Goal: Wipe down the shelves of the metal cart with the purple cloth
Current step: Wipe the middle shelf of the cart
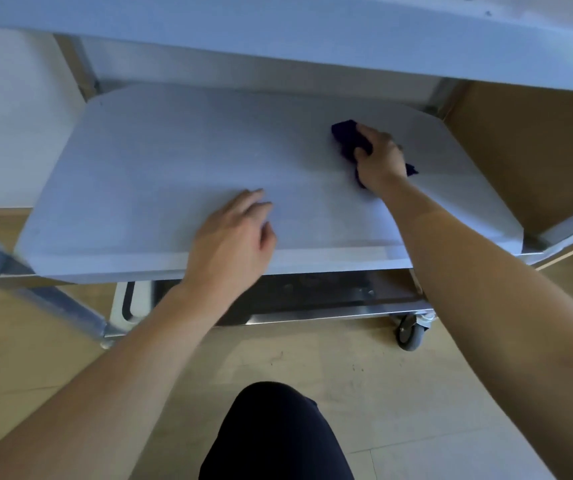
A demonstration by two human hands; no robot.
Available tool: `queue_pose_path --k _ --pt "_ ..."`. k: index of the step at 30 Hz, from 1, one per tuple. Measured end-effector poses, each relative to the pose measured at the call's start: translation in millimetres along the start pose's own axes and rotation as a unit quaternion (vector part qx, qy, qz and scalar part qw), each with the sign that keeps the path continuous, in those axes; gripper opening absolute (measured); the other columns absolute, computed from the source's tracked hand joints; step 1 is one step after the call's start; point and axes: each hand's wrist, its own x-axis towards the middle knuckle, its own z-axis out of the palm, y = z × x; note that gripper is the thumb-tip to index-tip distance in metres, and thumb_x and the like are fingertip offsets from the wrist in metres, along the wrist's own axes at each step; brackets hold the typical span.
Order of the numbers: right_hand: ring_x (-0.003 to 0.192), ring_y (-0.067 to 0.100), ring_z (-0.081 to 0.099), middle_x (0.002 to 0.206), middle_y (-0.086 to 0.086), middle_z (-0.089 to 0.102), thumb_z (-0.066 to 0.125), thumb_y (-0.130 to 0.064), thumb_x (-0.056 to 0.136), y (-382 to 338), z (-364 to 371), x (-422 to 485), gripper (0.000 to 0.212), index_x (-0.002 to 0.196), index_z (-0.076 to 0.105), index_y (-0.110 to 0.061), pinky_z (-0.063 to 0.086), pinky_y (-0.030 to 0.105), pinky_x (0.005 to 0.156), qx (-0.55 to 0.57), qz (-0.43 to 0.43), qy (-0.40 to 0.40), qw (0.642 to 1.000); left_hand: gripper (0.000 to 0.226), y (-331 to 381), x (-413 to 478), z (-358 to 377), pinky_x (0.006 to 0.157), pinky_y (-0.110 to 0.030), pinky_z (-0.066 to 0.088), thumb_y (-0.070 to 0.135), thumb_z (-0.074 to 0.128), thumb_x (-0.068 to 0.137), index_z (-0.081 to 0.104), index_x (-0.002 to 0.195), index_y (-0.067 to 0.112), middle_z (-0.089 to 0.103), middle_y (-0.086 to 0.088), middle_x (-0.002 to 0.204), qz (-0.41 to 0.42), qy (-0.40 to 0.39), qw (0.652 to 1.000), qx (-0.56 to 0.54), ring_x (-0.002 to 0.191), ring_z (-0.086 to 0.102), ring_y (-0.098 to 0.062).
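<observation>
On the middle shelf (174, 161) of the metal cart (53, 299), toward its right rear, our right hand (378, 157) presses the bunched purple cloth (347, 138) to the surface, fingers curled over it. Our left hand (233, 233) rests at the front edge, fingers relaxed and holding nothing.

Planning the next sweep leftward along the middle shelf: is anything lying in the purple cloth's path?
Only the left hand, resting flat near the front edge of the middle shelf, left of the purple cloth that the right hand grips. Nothing else visible lies on the shelf that way.
</observation>
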Motion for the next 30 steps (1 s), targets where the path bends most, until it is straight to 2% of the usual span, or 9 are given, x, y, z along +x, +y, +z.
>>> queue_pose_path --k 3,8,11,13,17,20,22,26,30 --pt "0.130 0.036 0.037 0.150 0.004 0.038 0.039 -0.021 0.100 -38.2 21.3 -11.7 0.049 0.147 0.036 -0.036 0.037 0.041 0.106 -0.045 0.009 0.009 0.999 0.027 -28.8 -9.7 -13.3 0.091 -0.035 0.051 0.015 0.055 0.089 0.069 0.111 0.010 0.059 0.001 0.133 -0.046 0.036 0.998 -0.003 0.115 0.060 -0.020" --pt "0.132 0.031 0.038 0.148 0.003 0.042 0.045 -0.020 0.099 -130.8 74.5 -50.9 0.048 0.145 0.041 -0.034 0.034 0.041 0.110 -0.007 -0.220 -0.091 0.971 0.029 -28.8 -11.3 -11.0 0.090 -0.032 0.049 0.014 0.053 0.089 0.069 0.112 0.008 0.058 0.004 0.134 -0.050 0.028 0.998 0.009 0.115 0.059 -0.018" --pt "0.131 0.032 0.042 0.145 0.007 0.047 0.048 -0.016 0.097 -127.7 70.3 -47.6 0.048 0.143 0.045 -0.029 0.031 0.039 0.113 0.034 -0.246 -0.109 0.963 0.029 -29.9 -12.0 -10.1 0.092 -0.032 0.049 0.012 0.054 0.088 0.069 0.111 0.006 0.059 0.000 0.133 -0.038 0.032 0.999 0.011 0.116 0.059 -0.020" --pt "0.130 0.033 0.045 0.144 0.011 0.049 0.049 -0.014 0.096 -104.4 58.0 -32.1 0.048 0.143 0.046 -0.027 0.031 0.037 0.113 0.027 -0.218 -0.082 0.972 0.028 -28.5 -11.0 -8.6 0.090 -0.033 0.050 0.010 0.054 0.087 0.070 0.109 0.005 0.061 -0.002 0.130 -0.037 0.038 0.999 0.007 0.116 0.060 -0.022" --pt "0.130 0.036 0.041 0.147 0.010 0.044 0.043 -0.019 0.100 -53.5 33.2 -0.6 0.048 0.146 0.039 -0.032 0.034 0.037 0.108 -0.020 -0.041 -0.007 0.999 0.027 -25.4 -8.7 -3.3 0.090 -0.032 0.050 0.010 0.054 0.087 0.069 0.107 0.003 0.061 -0.005 0.129 -0.038 0.031 0.999 0.007 0.114 0.060 -0.023" --pt "0.134 0.032 0.034 0.150 0.002 0.039 0.040 -0.021 0.100 -66.6 39.9 -2.7 0.049 0.146 0.036 -0.037 0.034 0.042 0.105 -0.021 0.056 0.015 0.998 0.028 -26.0 -9.0 -4.0 0.090 -0.031 0.049 0.012 0.052 0.088 0.068 0.109 0.005 0.058 -0.002 0.132 -0.048 0.026 0.999 0.001 0.115 0.058 -0.022" --pt "0.134 0.032 0.033 0.151 0.000 0.036 0.042 -0.022 0.098 -99.7 57.4 -17.8 0.051 0.145 0.036 -0.039 0.036 0.043 0.104 -0.036 0.004 -0.002 0.999 0.028 -26.7 -9.0 -5.4 0.089 -0.031 0.048 0.013 0.051 0.088 0.068 0.110 0.007 0.057 0.001 0.133 -0.055 0.024 0.998 -0.004 0.115 0.057 -0.020" --pt "0.133 0.028 0.039 0.146 0.000 0.046 0.050 -0.016 0.095 -161.5 91.4 -57.8 0.051 0.142 0.045 -0.033 0.038 0.042 0.107 0.046 -0.225 -0.106 0.968 0.028 -32.9 -6.9 -10.4 0.087 -0.029 0.048 0.016 0.050 0.090 0.067 0.111 0.007 0.057 0.001 0.129 -0.044 0.004 0.999 0.004 0.106 0.058 -0.020" --pt "0.131 0.024 0.044 0.142 0.003 0.051 0.053 -0.011 0.093 -151.1 77.6 -50.8 0.051 0.141 0.049 -0.029 0.034 0.033 0.112 0.094 -0.240 -0.149 0.955 0.033 -39.0 -7.0 -22.5 0.093 -0.029 0.047 0.016 0.052 0.091 0.066 0.121 0.011 0.053 0.004 0.138 -0.031 -0.022 0.999 -0.024 0.112 0.059 -0.019"
